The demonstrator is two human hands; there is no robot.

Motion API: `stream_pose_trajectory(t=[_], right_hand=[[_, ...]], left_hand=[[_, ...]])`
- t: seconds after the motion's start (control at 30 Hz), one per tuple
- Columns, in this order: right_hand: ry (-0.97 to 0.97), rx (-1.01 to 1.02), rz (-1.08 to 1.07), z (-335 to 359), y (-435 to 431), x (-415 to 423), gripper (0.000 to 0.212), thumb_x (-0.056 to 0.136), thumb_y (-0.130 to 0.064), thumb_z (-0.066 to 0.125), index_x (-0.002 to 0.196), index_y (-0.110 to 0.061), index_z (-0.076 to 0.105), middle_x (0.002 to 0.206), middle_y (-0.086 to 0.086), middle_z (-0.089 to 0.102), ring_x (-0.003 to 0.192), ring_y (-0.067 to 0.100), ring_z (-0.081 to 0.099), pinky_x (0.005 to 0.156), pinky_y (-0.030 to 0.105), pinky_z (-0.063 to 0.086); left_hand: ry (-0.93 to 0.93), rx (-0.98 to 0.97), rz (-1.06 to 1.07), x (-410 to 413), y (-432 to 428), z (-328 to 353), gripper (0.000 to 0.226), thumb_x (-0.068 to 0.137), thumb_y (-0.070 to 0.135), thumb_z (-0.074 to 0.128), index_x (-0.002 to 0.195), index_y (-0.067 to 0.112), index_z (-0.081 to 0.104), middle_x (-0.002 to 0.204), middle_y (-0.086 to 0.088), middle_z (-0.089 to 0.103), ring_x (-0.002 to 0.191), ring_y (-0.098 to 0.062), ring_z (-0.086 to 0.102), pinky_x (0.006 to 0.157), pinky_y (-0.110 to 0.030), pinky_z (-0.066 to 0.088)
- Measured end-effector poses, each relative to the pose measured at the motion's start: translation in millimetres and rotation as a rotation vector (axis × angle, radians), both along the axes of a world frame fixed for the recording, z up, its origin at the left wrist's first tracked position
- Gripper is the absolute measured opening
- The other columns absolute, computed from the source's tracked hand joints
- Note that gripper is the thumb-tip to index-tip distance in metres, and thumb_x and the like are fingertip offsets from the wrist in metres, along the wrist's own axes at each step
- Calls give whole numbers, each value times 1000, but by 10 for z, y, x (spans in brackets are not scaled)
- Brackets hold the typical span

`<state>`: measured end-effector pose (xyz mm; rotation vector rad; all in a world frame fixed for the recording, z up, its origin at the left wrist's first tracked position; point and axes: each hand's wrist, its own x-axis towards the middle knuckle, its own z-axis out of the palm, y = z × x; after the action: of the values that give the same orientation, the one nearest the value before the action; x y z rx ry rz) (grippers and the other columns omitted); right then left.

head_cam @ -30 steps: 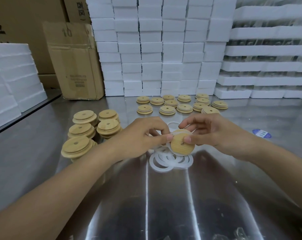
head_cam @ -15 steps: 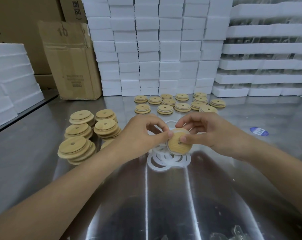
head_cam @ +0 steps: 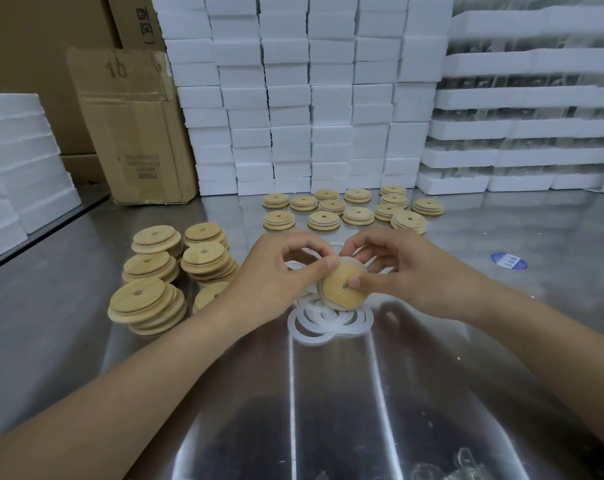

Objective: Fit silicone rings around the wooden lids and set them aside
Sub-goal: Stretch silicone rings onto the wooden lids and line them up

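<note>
Both hands pinch one wooden lid (head_cam: 342,292) just above loose ring pile (head_cam: 314,329) on steel table (head_cam: 328,410). Lid round, tilted on edge, flat face toward camera. From left of lid, left hand (head_cam: 280,271) sets thumb on upper-left rim; from right, right hand (head_cam: 404,271) sets thumb on face beside centre hole, fingers behind. Silicone ring (head_cam: 361,265) shows along upper-right rim; lower arc possibly unseated, too blurred to tell. Likely next: work ring down round rim, toward pile. Finished lids (head_cam: 357,216) beyond pile, nearer right hand; bare stacks (head_cam: 148,299) left of pile.
</note>
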<state>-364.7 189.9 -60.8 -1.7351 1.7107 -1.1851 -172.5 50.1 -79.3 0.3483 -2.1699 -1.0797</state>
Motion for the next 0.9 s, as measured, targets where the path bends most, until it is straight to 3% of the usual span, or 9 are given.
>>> stream_pose_trajectory(t=[0.13,0.23,0.33,0.4,0.47,0.57,0.67,0.8,0.9], right_hand=[[63,-49,-22,-14,0,77,30,89,1,78,110,-18,70,102,-5,74,88,5,70,74,17,54],[0,-103,-52,-18,-9,92,17,91,-2,78,102,-13,72,100,-2,74,85,8,73,72,19,55],[-83,-92,-85,-4,-9,76,1,96,-13,76,95,-13,75,96,4,77,79,18,74,74,32,60],[-82,-51,-95,6,-5,51,3,96,-17,75,95,-14,76,95,7,79,85,29,75,85,45,60],[-102,-5,-74,26,1,37,6,97,-19,74,96,-13,76,96,9,79,93,34,74,91,50,58],[-41,-30,-60,49,7,45,8,99,-16,70,95,-13,75,100,5,78,99,22,72,93,34,57],[-18,-99,-94,50,3,66,10,101,-11,67,94,-8,74,102,8,76,95,12,70,83,16,52],[13,-77,-113,28,-6,82,10,99,-12,69,92,-9,75,96,6,77,90,7,70,80,14,51],[13,-15,-106,87,24,59,11,98,-18,72,90,-13,76,92,4,78,85,4,68,78,15,50]], left_hand=[[-14,6,23,15,-4,7,6,97,17,79,95,20,84,95,11,80,92,-8,76,78,-14,53],[-28,18,-1,28,13,27,6,97,16,79,97,20,83,95,13,80,89,-4,75,75,-10,51],[-56,40,-71,48,24,65,12,96,12,80,102,22,82,101,12,80,95,-9,76,80,-13,54],[-77,49,-118,53,36,92,17,93,10,83,106,22,81,105,11,80,99,-12,77,83,-16,56],[-82,75,-141,52,40,92,21,91,7,84,108,18,80,106,9,80,99,-16,78,83,-18,58],[-75,117,-143,43,44,75,20,91,7,85,109,14,80,105,4,81,97,-21,80,86,-25,62],[-66,158,-127,23,44,63,17,89,9,86,104,15,80,103,2,81,95,-22,80,83,-27,64],[-85,109,-73,26,13,39,16,86,11,90,96,15,79,92,6,81,84,-8,79,62,-11,53],[-85,137,-63,38,6,24,16,84,9,91,91,16,78,84,6,82,68,1,74,56,-7,48]])
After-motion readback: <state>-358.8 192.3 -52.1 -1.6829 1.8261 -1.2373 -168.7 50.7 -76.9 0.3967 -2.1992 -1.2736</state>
